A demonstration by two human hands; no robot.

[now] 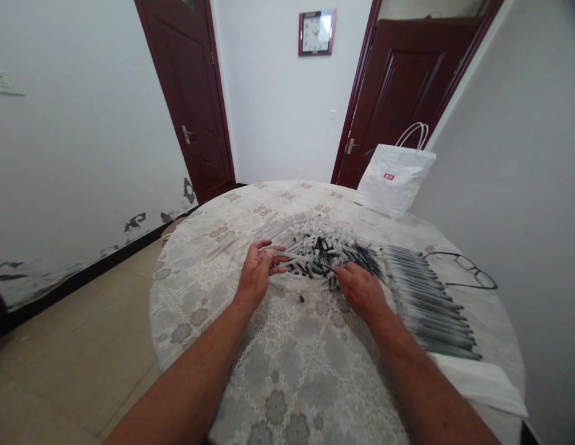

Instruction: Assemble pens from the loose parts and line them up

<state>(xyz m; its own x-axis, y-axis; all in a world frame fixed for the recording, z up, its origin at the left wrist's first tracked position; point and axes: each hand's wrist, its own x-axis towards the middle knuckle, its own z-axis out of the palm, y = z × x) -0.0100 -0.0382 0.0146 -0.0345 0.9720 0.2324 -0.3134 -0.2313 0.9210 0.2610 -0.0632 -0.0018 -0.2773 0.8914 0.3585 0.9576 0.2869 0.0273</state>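
Tube fan: slim translucent tubes (pixel 273 230) are spread at the left, beside the part heap.
Left grip: a pale tube (pixel 294 255) is held between thumb and fingers by the left hand (pixel 257 269), its far end directed at the heap.
Stray piece: a small black piece (pixel 302 299) is set apart on the near side, on the surface (pixel 273 346).
Part heap: short white and black parts (pixel 324 242) are piled between the hands.
Right grip: narrow; a slim dark piece (pixel 328 267) seems to be pinched by the right hand (pixel 362 287), most of it hidden.
Pen row: pens (pixel 436 303) are laid side by side, right of the heap.
Progress: many tubes and parts are left loose; the row can be judged as finished work, perhaps the smaller share.
Edges: the rounded left edge is well apart from the left hand; the right side is crowded by pens, glasses (pixel 475 270) and a white packet (pixel 480 380), with a paper bag (pixel 396 179) behind.
Moving room: most is offered on the near side, between the forearms.
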